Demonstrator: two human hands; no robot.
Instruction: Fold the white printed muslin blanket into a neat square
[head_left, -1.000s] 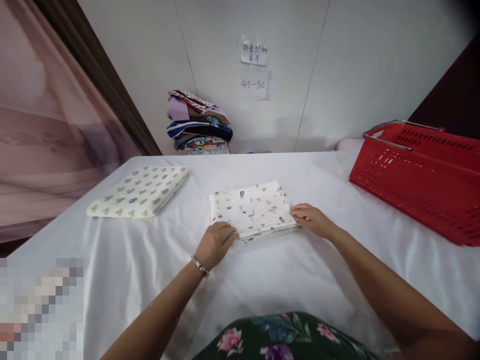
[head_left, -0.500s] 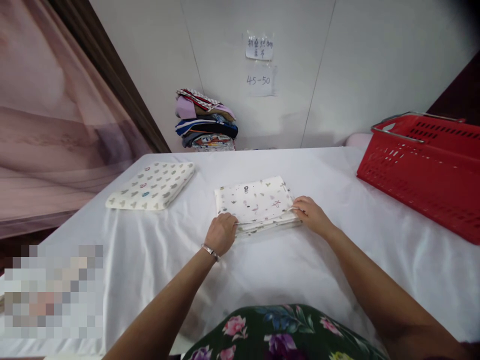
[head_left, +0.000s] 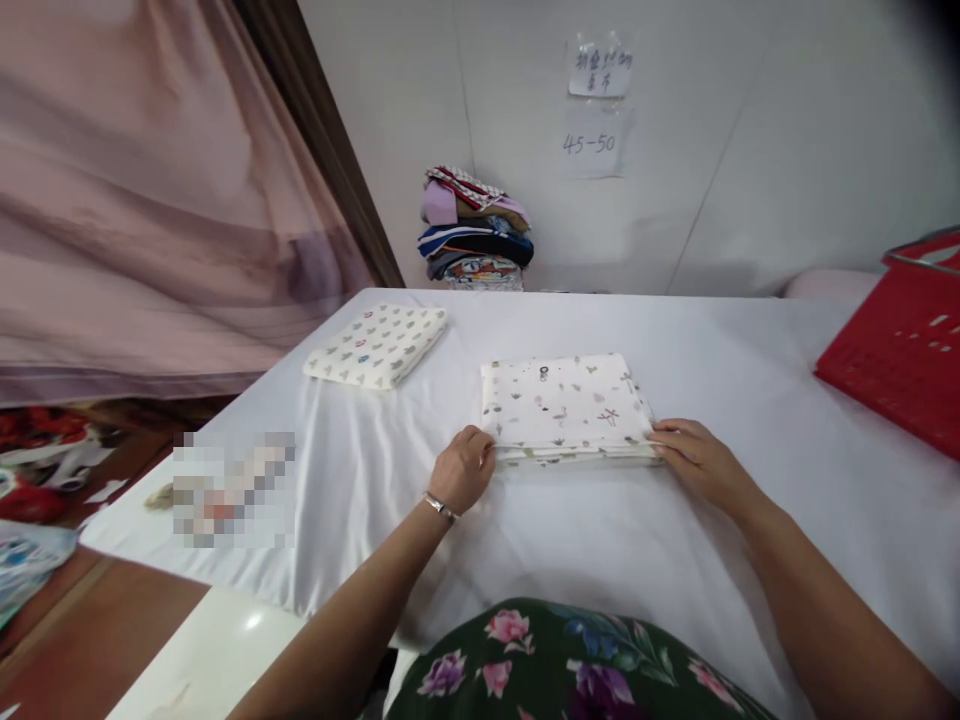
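A folded white cloth with small printed figures (head_left: 564,405) lies on the white-covered table (head_left: 600,520) in front of me. My left hand (head_left: 466,470), with a bracelet at the wrist, pinches the cloth's near left corner with curled fingers. My right hand (head_left: 694,453) rests at the near right corner, fingers closed on the edge of the folded layers. A second folded cloth with a heart-like print (head_left: 377,343) lies farther back on the left, apart from both hands.
A red plastic basket (head_left: 900,350) stands at the table's right edge. A pile of folded fabrics (head_left: 474,227) sits against the back wall under two paper notes (head_left: 596,110). A pink curtain (head_left: 150,200) hangs left. The floor beside the table holds scattered items.
The view has swung to the left, so the basket has slid towards the right edge. Both hands stay at the folded cloth's near corners; the cloth sits squarer to me.
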